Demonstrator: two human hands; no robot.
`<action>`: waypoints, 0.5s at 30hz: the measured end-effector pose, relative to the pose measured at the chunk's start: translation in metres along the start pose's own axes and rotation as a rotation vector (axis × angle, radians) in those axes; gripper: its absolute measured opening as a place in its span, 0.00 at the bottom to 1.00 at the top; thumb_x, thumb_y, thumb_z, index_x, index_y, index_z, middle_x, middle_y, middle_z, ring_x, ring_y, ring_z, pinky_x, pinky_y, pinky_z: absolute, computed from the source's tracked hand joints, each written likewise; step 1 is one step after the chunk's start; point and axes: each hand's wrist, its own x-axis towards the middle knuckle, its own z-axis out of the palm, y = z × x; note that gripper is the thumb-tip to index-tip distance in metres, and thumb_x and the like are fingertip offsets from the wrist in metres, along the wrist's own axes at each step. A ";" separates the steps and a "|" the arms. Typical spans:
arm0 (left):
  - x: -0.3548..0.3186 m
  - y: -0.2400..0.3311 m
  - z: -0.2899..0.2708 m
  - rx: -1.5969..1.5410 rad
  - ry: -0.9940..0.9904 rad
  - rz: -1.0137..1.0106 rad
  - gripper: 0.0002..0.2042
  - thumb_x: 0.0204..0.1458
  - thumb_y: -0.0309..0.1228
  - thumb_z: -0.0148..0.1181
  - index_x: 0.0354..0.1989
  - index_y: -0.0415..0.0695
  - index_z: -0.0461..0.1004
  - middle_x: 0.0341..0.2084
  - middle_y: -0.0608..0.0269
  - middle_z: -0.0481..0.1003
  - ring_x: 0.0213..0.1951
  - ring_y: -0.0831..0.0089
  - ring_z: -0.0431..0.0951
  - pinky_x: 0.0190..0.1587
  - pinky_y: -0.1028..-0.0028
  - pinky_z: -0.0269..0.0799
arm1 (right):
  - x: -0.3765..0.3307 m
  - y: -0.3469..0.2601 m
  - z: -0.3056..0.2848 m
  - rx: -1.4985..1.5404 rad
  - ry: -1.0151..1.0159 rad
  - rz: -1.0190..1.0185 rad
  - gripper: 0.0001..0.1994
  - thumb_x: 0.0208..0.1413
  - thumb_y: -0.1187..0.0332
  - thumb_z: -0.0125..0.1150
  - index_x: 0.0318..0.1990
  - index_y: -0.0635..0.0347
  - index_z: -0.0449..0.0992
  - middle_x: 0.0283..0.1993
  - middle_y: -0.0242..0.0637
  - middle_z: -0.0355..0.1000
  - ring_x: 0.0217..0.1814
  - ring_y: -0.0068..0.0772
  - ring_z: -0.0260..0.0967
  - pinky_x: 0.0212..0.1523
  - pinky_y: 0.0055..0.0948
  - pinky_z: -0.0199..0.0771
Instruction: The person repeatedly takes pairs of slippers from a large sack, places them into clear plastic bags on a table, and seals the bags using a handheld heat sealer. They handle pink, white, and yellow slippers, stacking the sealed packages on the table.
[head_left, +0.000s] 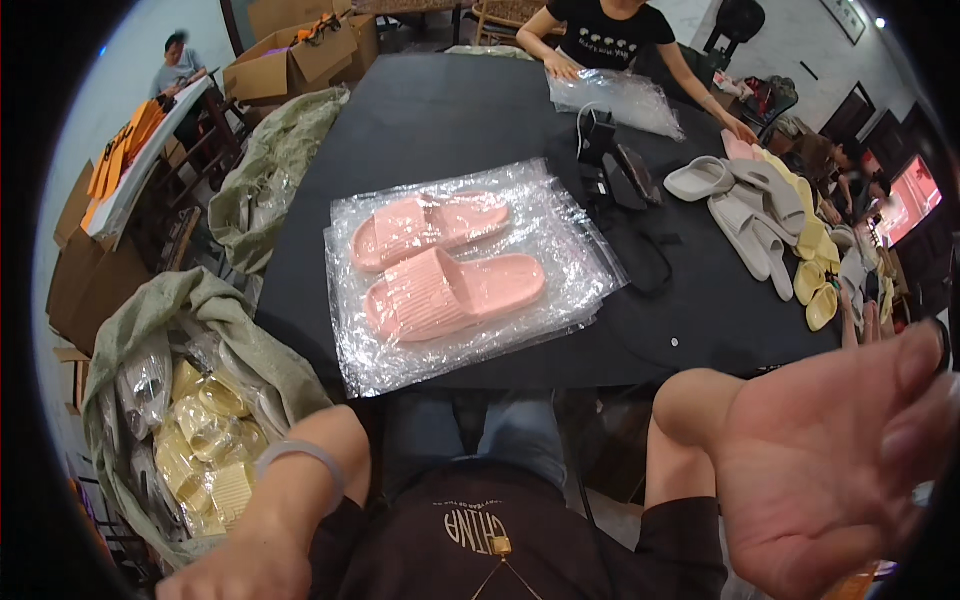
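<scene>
A pair of pink slide slippers (455, 285) lies side by side on a stack of clear plastic bags (560, 225), on the black table in front of me. Whether the slippers are inside the top bag I cannot tell. My left hand (240, 570) is low at the left, beside the woven sack and away from the slippers; its fingers are hidden at the lower edge. Raised at the right, close to the camera, my right hand (810, 450) shows its palm with the fingers apart, holding nothing.
An open green woven sack (150, 310) holds bagged yellow slippers (210, 430). Grey slippers (745, 225) and yellow slippers (818, 280) are heaped along the right table edge. A dark device with a cable (625, 175) stands mid-table. Across it, a person handles plastic bags (620, 100).
</scene>
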 end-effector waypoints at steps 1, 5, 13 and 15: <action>-0.005 0.002 0.000 0.012 -0.125 0.095 0.05 0.56 0.27 0.51 0.34 0.44 0.75 0.22 0.69 0.69 0.16 0.84 0.66 0.15 0.85 0.56 | -0.001 -0.002 0.001 0.009 0.038 -0.003 0.13 0.56 0.58 0.47 0.43 0.52 0.70 0.39 0.30 0.63 0.39 0.29 0.56 0.44 0.34 0.54; -0.056 -0.015 -0.033 -0.077 -0.407 0.153 0.11 0.59 0.31 0.42 0.29 0.41 0.69 0.19 0.62 0.71 0.14 0.77 0.66 0.13 0.81 0.55 | -0.023 -0.007 -0.021 -0.096 0.090 0.028 0.14 0.55 0.60 0.50 0.44 0.55 0.72 0.36 0.31 0.63 0.38 0.31 0.59 0.43 0.32 0.58; -0.184 -0.059 -0.146 1.708 0.653 -0.993 0.20 0.62 0.32 0.41 0.60 0.35 0.61 0.59 0.47 0.63 0.62 0.56 0.61 0.63 0.63 0.54 | -0.128 0.111 0.003 -0.247 -0.686 1.084 0.12 0.58 0.68 0.52 0.45 0.65 0.74 0.37 0.38 0.72 0.37 0.27 0.68 0.40 0.24 0.67; -0.241 -0.071 -0.176 1.766 0.750 -1.094 0.21 0.62 0.33 0.41 0.62 0.36 0.58 0.61 0.46 0.59 0.64 0.54 0.57 0.65 0.62 0.50 | -0.203 0.156 -0.029 -0.265 -0.919 1.275 0.18 0.60 0.59 0.50 0.46 0.67 0.74 0.38 0.43 0.74 0.39 0.32 0.70 0.43 0.29 0.67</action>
